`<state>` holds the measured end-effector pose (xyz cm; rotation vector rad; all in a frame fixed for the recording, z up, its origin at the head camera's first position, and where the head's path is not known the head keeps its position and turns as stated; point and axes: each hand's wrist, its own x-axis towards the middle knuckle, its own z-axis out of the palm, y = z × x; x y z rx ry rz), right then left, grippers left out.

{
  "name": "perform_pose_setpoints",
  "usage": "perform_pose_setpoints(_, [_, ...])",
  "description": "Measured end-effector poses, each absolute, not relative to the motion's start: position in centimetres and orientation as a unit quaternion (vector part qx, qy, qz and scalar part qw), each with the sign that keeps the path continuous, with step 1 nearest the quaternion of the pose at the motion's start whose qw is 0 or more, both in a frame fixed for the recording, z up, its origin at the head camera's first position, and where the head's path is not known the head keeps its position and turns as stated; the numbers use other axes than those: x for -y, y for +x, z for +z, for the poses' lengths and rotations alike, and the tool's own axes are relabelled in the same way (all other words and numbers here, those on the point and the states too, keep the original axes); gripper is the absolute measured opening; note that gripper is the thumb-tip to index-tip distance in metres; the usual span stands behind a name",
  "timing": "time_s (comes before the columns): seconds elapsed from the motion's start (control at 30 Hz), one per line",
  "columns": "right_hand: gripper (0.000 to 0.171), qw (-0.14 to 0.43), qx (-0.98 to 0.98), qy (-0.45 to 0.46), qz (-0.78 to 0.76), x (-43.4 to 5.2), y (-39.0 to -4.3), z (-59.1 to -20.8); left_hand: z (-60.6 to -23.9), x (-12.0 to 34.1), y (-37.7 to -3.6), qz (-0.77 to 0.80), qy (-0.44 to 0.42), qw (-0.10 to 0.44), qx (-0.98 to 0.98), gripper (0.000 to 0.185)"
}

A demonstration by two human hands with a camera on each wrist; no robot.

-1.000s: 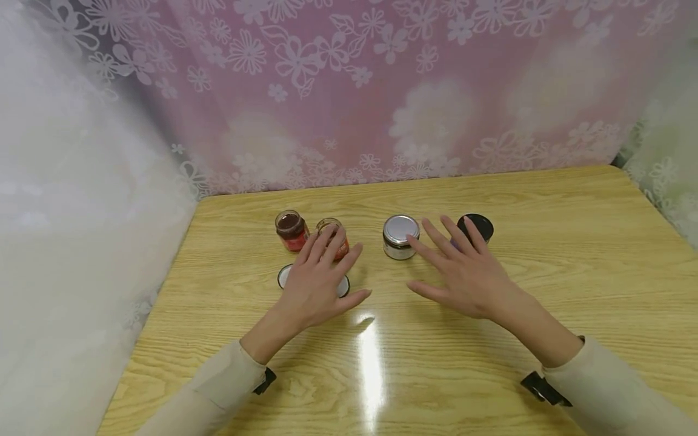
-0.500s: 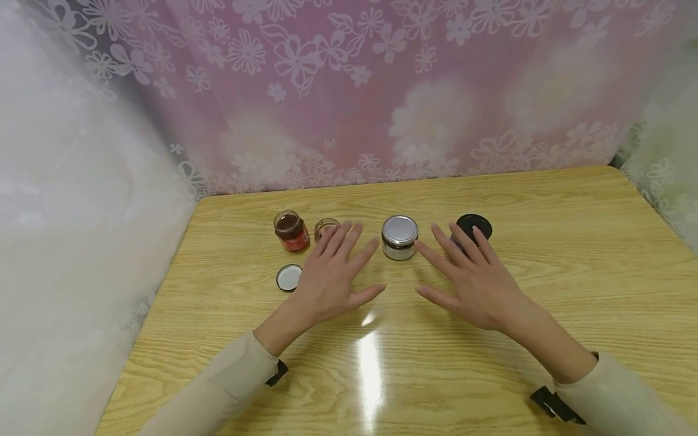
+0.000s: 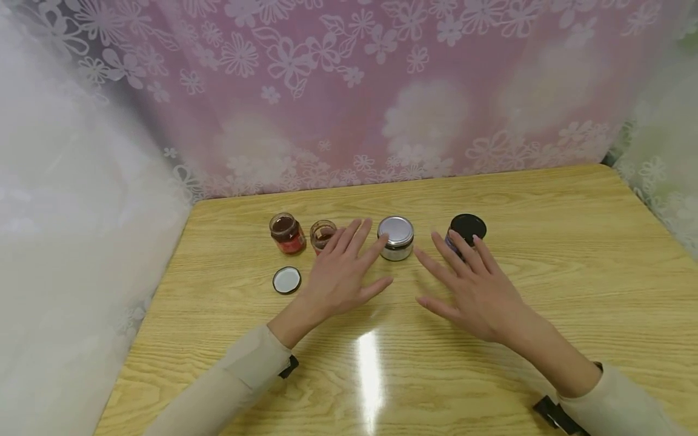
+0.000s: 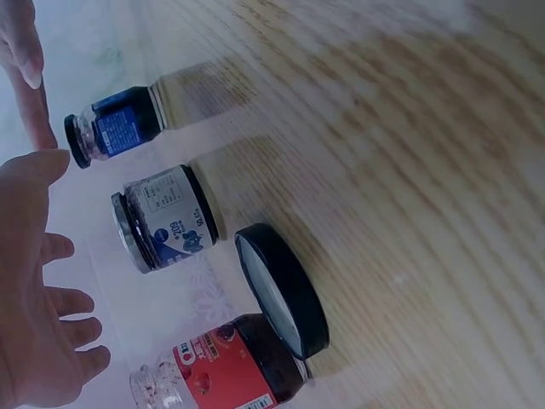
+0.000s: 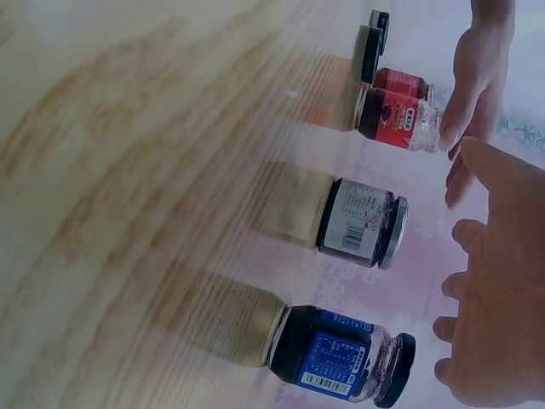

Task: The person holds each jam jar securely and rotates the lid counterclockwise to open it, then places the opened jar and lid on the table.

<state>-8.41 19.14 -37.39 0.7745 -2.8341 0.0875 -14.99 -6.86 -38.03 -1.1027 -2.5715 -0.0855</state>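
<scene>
Silver-lidded jar [image 3: 402,232] stands between two lidless red jars [image 3: 290,241] at left and a black-lidded jar [image 3: 468,226] at right; left hand [image 3: 339,276] and right hand [image 3: 481,293] hover nearer, fingers spread, gripping nothing.

Bright head view – white glare [image 3: 369,378] streaks the table [image 3: 572,242] (low centre) – wrist views dimmer, bluish, soft

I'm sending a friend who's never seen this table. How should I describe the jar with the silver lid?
Face the wooden table with the pink floral cloth behind it. Between two open red-labelled jars on the left and a blue-labelled jar on the right, find the squat, pale-labelled jar. Only it wears a silver lid; the blue-labelled jar's lid is black.
</scene>
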Motion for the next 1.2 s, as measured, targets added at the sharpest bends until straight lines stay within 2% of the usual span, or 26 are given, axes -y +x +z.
perform_pose_setpoints(0.2, [0.075, 0.094, 0.957, 0.273, 0.024, -19.1, -7.8, -37.7, -38.4, 6.2, -15.3, -0.015, -0.384, 0.149, 0.911, 0.070])
perform_pose_setpoints(0.5, [0.072, 0.099, 0.955, 0.278, 0.015, -19.2, -7.2, -37.8, -39.0, 5.0, -16.3, 0.026, -0.372, 0.171, 0.912, 0.071])
perform_pose_setpoints(0.63, [0.071, 0.089, 0.956, 0.280, 0.019, -19.2, -7.0, -38.0, -39.1, 4.2, -16.8, 0.034, -0.366, 0.159, 0.916, 0.073])
perform_pose_setpoints(0.9, [0.071, 0.089, 0.953, 0.289, 0.025, -19.3, -7.1, -38.4, -39.6, 2.9, -18.2, -0.026, -0.334, 0.099, 0.937, 0.077])
perform_pose_setpoints(1.2, [0.070, 0.080, 0.954, 0.288, 0.024, -19.3, -7.1, -38.5, -40.5, 2.3, -19.4, -0.197, -0.285, -0.006, 0.938, 0.097])
